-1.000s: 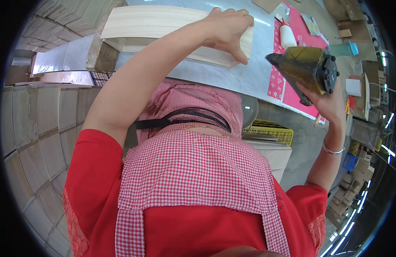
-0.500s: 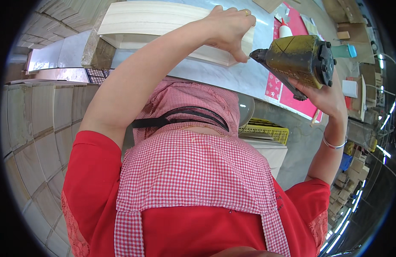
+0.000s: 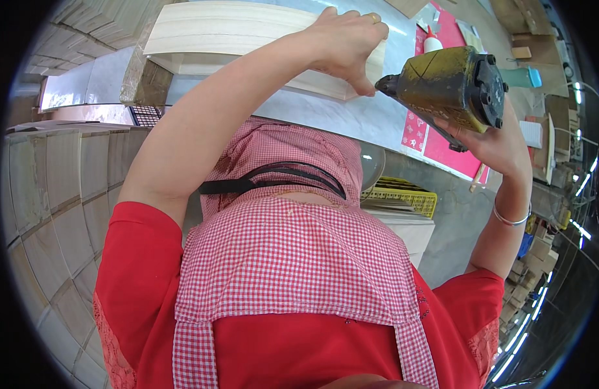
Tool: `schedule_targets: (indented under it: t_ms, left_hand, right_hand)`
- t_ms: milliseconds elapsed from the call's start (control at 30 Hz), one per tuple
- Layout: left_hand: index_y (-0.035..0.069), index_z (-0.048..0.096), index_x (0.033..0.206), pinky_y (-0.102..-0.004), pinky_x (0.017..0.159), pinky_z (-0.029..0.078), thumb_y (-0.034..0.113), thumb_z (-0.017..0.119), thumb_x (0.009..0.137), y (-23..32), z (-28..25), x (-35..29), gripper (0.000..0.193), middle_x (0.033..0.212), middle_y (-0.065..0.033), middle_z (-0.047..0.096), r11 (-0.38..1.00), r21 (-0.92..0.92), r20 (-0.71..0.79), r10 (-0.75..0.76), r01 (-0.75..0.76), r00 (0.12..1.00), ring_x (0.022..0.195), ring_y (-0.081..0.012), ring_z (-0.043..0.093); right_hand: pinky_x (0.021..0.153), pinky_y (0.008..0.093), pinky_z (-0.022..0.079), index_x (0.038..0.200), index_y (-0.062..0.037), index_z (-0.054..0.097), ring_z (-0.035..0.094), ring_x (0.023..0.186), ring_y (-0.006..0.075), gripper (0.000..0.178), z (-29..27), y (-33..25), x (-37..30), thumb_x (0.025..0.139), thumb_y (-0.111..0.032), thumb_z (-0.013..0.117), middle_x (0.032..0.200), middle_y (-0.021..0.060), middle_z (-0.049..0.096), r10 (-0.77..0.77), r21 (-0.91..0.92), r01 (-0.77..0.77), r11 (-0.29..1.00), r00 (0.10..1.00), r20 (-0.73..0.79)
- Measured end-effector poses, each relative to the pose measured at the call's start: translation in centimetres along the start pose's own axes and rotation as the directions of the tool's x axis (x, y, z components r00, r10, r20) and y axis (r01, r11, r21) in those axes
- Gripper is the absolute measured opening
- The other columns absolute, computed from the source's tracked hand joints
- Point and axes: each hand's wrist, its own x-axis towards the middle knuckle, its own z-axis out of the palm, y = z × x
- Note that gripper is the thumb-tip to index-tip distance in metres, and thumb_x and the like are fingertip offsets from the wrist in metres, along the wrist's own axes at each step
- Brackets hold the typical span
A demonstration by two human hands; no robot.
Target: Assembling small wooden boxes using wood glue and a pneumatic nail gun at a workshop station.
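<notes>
A long, pale wooden box point(image 3: 228, 29) lies on the worktable, its broad boards running left to right. My left hand point(image 3: 346, 48) clasps the box's right end, fingers over the far side and thumb on the near side. In my right hand point(image 3: 491, 149) is a worn yellow-and-black nail gun point(image 3: 435, 84). Its dark nose points left, at the box's right end close to my left thumb; whether it touches the wood I cannot tell. The gun's body hides part of my right fingers.
The worktable point(image 3: 273, 107) has a pale marbled top and a pink patterned sheet point(image 3: 439, 155) on its right. A white bottle with a red tip point(image 3: 432, 43) stands beyond the gun. Stacked boards point(image 3: 66, 162) line the left; a yellow crate point(image 3: 403, 194) sits below the table.
The nail gun has shifted and tilted slightly, its nose a touch further left. My right forearm has moved a little to the right. My left hand keeps its hold on the box.
</notes>
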Motion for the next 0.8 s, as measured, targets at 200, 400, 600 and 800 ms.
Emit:
schedule_targets:
  t_ms: [200,400,600,800]
  left_hand:
    - [0.004,0.055,0.126,-0.0470,0.089,0.041,0.038,0.088,0.055,0.1,-0.1,0.1,0.086,0.121,-0.0117,0.059,1.000,0.014,0.001,-0.013,0.013,1.000,0.114,-0.0301,0.056]
    - [-0.002,0.057,0.118,-0.0452,0.090,0.042,0.045,0.085,0.056,0.3,-0.4,-0.2,0.083,0.115,-0.0159,0.059,0.999,0.031,0.040,-0.029,0.028,0.999,0.113,-0.0312,0.056]
    - [-0.005,0.059,0.110,-0.0435,0.092,0.043,0.050,0.083,0.056,0.1,-0.4,0.0,0.081,0.109,-0.0179,0.060,0.998,0.056,0.050,-0.023,0.020,0.999,0.111,-0.0316,0.056]
    - [-0.005,0.060,0.109,-0.0429,0.093,0.043,0.051,0.083,0.057,0.1,-0.5,0.0,0.080,0.108,-0.0171,0.061,0.998,0.050,0.056,-0.035,0.032,0.998,0.110,-0.0309,0.056]
  right_hand:
    - [0.082,0.0340,0.053,0.108,0.0016,0.064,0.067,0.090,0.0184,0.044,-0.7,-1.5,1.1,0.075,-0.015,0.087,0.102,0.0120,0.072,0.039,0.050,-0.042,0.998,0.997,0.071]
    - [0.082,0.0340,0.053,0.109,0.0023,0.064,0.067,0.089,0.0184,0.045,-1.2,-0.2,2.2,0.075,-0.016,0.087,0.102,0.0121,0.072,0.021,0.099,-0.028,0.995,0.997,0.070]
    - [0.081,0.0352,0.053,0.106,0.0039,0.066,0.067,0.086,0.0179,0.043,-1.1,1.6,4.5,0.077,-0.021,0.085,0.097,0.0125,0.073,0.104,0.040,-0.102,0.994,0.993,-0.056]
    - [0.081,0.0364,0.053,0.103,0.0049,0.067,0.067,0.083,0.0179,0.042,-1.0,2.1,5.2,0.077,-0.022,0.085,0.092,0.0121,0.074,0.149,0.043,-0.148,0.988,0.988,-0.038]
